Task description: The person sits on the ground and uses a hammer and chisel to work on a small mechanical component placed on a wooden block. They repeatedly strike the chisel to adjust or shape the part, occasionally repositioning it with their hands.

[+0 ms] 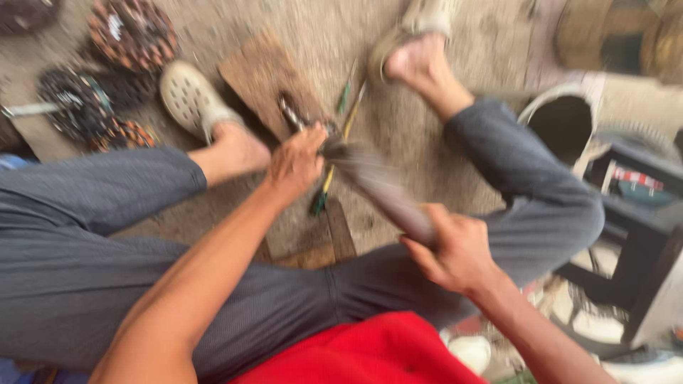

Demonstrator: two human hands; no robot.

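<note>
The right hand (455, 249) grips a blurred grey bundle (388, 192), while the left hand (295, 163) clenches pliers (293, 114) at its tip.

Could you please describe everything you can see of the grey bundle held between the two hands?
The long grey bundle of thin strands looks like wire or fibre, though blur hides its detail. It runs diagonally from upper left to lower right above the sandy ground. The right hand grips its lower, thicker end; the left hand meets its frayed, fanned-out upper end, holding a metal plier-like tool there. It seems taut between them.
</note>
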